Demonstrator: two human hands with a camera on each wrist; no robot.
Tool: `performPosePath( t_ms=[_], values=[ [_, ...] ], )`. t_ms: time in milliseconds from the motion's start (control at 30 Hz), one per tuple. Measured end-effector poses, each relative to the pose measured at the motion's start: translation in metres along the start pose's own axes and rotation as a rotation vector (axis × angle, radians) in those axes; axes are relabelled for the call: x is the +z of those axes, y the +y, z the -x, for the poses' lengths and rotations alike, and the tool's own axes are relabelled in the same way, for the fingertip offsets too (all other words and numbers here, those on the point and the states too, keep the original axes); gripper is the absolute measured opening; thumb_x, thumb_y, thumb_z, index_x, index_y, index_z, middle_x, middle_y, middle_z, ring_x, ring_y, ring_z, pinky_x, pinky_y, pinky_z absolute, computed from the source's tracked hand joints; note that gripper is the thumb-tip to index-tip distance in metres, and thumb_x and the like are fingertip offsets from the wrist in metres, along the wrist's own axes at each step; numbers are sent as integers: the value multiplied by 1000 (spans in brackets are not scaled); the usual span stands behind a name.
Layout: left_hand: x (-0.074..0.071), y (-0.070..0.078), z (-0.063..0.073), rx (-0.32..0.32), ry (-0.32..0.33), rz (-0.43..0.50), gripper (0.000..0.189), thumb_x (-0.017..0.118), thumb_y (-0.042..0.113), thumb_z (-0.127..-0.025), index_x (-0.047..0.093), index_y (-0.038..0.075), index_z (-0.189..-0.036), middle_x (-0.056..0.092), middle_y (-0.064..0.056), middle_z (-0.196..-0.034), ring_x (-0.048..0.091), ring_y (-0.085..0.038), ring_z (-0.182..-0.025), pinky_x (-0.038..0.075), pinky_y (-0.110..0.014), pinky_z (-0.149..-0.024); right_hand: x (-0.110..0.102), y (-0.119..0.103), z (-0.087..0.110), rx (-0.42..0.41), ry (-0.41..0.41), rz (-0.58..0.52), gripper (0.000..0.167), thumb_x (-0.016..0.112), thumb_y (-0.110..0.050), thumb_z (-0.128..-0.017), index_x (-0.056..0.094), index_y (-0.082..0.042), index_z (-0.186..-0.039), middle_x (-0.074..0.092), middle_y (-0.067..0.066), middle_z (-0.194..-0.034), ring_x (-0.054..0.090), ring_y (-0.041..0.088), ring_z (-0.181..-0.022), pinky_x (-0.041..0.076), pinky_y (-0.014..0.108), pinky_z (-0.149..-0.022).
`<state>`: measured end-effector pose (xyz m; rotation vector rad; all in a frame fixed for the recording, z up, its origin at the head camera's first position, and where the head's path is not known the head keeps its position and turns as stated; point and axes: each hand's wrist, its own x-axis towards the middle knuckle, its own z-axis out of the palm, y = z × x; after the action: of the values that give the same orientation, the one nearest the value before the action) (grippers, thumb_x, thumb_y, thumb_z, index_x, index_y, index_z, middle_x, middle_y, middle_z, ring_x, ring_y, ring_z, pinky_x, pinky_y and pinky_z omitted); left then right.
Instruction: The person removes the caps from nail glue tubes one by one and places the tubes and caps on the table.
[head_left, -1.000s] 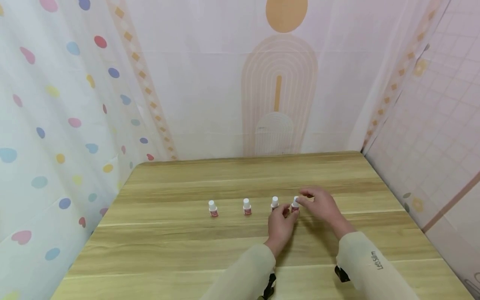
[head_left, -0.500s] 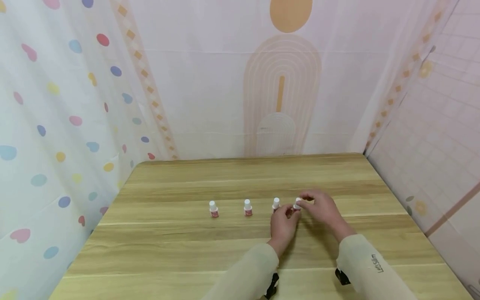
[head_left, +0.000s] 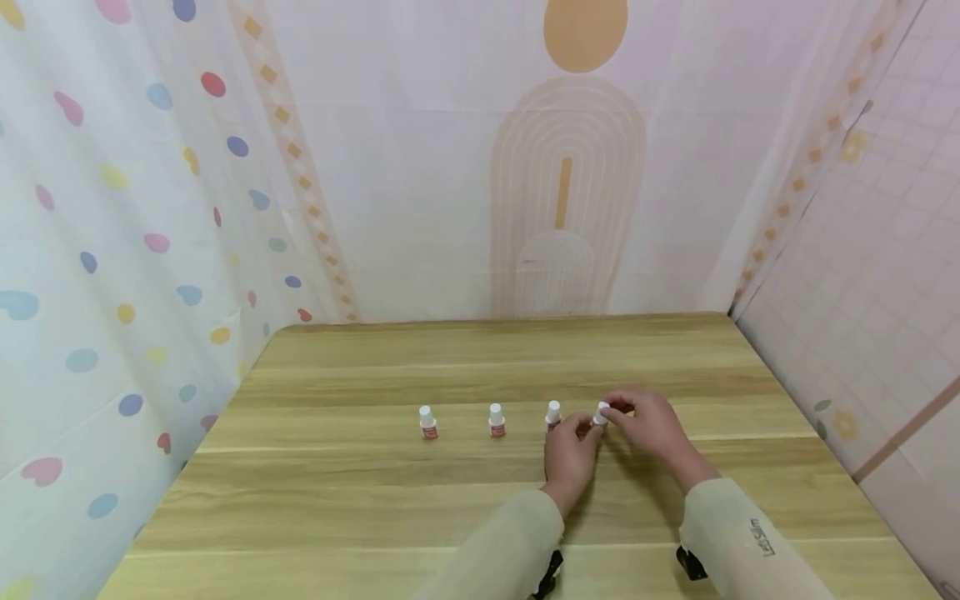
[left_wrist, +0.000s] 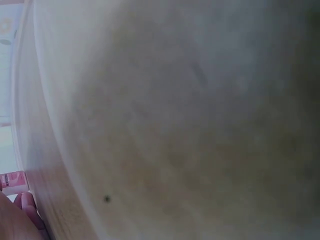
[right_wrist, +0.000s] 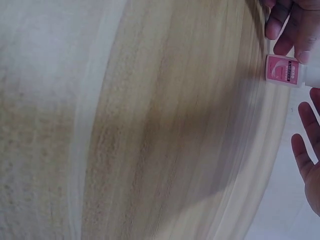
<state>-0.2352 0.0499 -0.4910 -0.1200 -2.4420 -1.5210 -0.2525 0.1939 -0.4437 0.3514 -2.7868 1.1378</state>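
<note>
Four small glue bottles with white caps and pink-red labels stand in a row across the wooden table (head_left: 337, 500). At the right end, the fourth glue bottle (right_wrist: 285, 70) is held between both hands. My left hand (head_left: 568, 458) grips its lower body from the near side, hiding part of it. From the right, my right hand (head_left: 651, 427) pinches the white cap (head_left: 602, 408) between thumb and index finger. The third bottle (head_left: 553, 410) is partly covered by the left hand. Only the held bottle's pink label (left_wrist: 14, 181) shows at the left wrist view's edge.
To the left, a second bottle (head_left: 497, 421) and a first bottle (head_left: 427, 423) stand upright, spaced apart. A patterned curtain (head_left: 420, 183) hangs behind the table, with a dotted one (head_left: 150, 275) at left.
Both hands and the held glue bottle have shifted slightly right, widening the gap to the third bottle. The other bottles keep their places; the head view has moved a little.
</note>
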Motion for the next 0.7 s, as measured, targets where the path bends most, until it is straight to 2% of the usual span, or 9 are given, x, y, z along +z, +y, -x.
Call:
performPosePath(
  t_ms=[200, 433, 700],
  values=[
    [3, -1, -2, 12, 30, -29, 11, 75, 20, -88, 78, 10, -93, 75, 3, -85, 67, -9, -78, 49, -32, -82, 0, -1, 2, 7, 2, -8, 15, 69, -17, -95, 75, -6, -104, 72, 4, -99, 64, 25, -95, 52, 45, -80],
    [3, 0, -3, -4, 36, -57, 11, 76, 22, -87, 80, 13, -91, 75, 6, -82, 67, -9, -79, 50, -30, -76, 2, 1, 3, 20, 12, -26, 14, 70, -18, -94, 75, -8, -102, 72, 3, -97, 64, 24, -94, 51, 45, -81],
    [2, 2, -3, -9, 12, -70, 10, 74, 19, -89, 81, 15, -95, 75, 5, -86, 69, -11, -87, 52, -30, -76, 4, 7, 1, 88, 9, -82, 14, 71, -19, -93, 75, -8, -101, 71, 2, -94, 61, 19, -87, 49, 35, -74]
  ],
)
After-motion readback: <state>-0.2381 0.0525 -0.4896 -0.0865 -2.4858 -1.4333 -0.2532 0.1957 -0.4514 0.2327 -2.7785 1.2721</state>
